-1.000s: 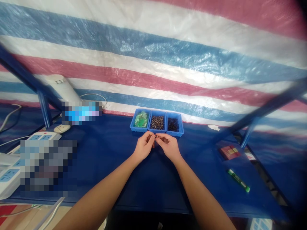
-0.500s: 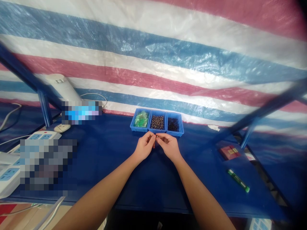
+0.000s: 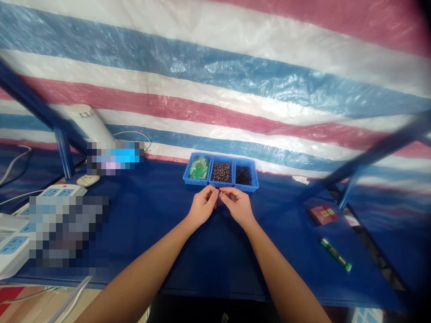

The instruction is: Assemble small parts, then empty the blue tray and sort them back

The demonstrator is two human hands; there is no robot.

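Head view: what do the hands hold?
Right hand (image 3: 237,207) pinches a tiny piece (image 3: 220,192), too small to make out. Left hand (image 3: 201,207) is curled narrow just beside it; whether it grips too, I cannot tell.
And where is that piece?
Over the blue table (image 3: 134,233), just in front of the middle bin (image 3: 226,184) of brassy bits (image 3: 221,172).
Its neighbours?
Left bin (image 3: 195,182), green and clear pieces (image 3: 198,168); right bin (image 3: 245,188), black pieces (image 3: 243,175).
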